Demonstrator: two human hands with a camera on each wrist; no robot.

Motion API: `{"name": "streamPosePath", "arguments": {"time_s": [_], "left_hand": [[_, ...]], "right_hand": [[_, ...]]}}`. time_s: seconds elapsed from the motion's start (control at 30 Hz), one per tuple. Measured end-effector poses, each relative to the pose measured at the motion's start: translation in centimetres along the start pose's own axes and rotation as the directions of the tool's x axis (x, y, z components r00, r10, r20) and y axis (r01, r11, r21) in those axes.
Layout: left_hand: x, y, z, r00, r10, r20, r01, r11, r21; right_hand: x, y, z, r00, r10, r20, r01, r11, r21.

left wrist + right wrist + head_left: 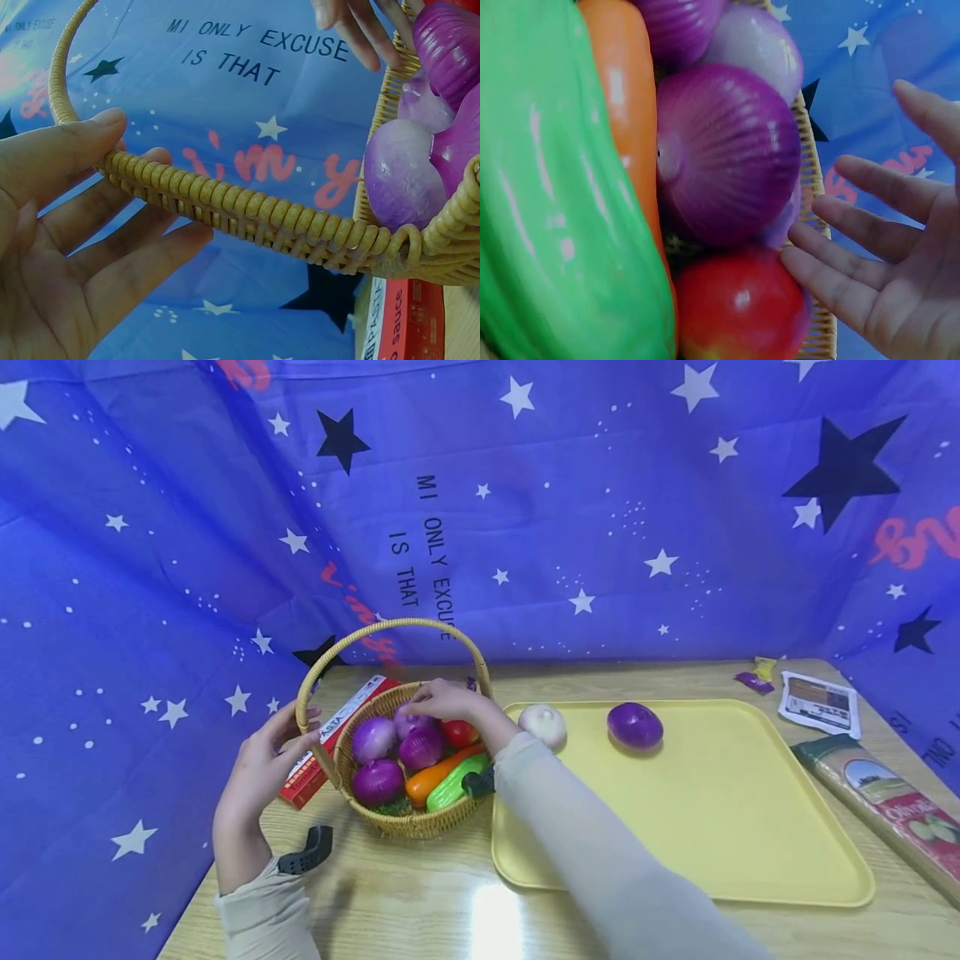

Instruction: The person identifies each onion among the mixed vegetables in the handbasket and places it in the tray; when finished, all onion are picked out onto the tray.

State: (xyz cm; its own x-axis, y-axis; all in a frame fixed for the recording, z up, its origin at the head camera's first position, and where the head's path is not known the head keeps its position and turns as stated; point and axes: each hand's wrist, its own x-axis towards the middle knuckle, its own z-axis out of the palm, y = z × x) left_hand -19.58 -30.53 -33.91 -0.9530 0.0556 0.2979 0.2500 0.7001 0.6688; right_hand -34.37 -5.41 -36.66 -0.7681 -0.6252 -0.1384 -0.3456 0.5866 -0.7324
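Observation:
A wicker basket point(422, 828) with a tall arched handle holds several purple onions point(378, 782), an orange carrot point(444, 773), a long green vegetable point(562, 195) and a red round fruit or tomato point(742, 304). My left hand point(258, 768) pinches the left side of the basket handle point(247, 210), thumb on the near side and fingers behind it. Over the basket's far rim is my right hand point(450, 703), its fingers spread and fairly straight. In the right wrist view those fingertips point(799, 259) lie close to the onions and red fruit; whether they touch cannot be told.
Right of the basket lies a yellow tray point(675, 835) bearing a white bulb point(543, 725) and a purple onion point(635, 727). A red pasta box point(303, 785) lies behind the basket's left. Farther right are a printed packet point(819, 703), wrapped candies point(756, 681) and a long bag point(892, 802).

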Motion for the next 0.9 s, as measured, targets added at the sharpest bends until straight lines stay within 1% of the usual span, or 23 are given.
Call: {"name": "streamPosePath", "arguments": {"time_s": [0.17, 0.3, 0.43, 0.63, 0.9], "left_hand": [[0.1, 0.1, 0.0, 1.0, -0.013, 0.011, 0.013, 1.0, 0.005], [0.1, -0.1, 0.0, 1.0, -0.019, 0.009, 0.019, 1.0, 0.015], [0.0, -0.2, 0.0, 1.0, -0.026, 0.008, 0.026, 0.999, 0.022], [0.1, -0.1, 0.0, 1.0, -0.015, 0.004, 0.015, 1.0, 0.005], [0.0, 0.0, 0.1, 1.0, -0.022, 0.003, 0.022, 1.0, 0.009]], "right_hand": [[0.2, -0.1, 0.3, 1.0, -0.02, 0.007, 0.02, 1.0, -0.021], [0.3, -0.1, 0.6, 1.0, -0.022, 0.01, 0.022, 1.0, -0.022], [0.5, 0.0, 0.9, 1.0, -0.004, -0.002, 0.004, 1.0, -0.015], [0.5, 0.0, 1.3, 1.0, 0.008, -0.028, -0.01, 0.998, -0.063], [0.2, 0.0, 1.8, 0.999, 0.037, 0.014, -0.035, 0.992, -0.118]]}}
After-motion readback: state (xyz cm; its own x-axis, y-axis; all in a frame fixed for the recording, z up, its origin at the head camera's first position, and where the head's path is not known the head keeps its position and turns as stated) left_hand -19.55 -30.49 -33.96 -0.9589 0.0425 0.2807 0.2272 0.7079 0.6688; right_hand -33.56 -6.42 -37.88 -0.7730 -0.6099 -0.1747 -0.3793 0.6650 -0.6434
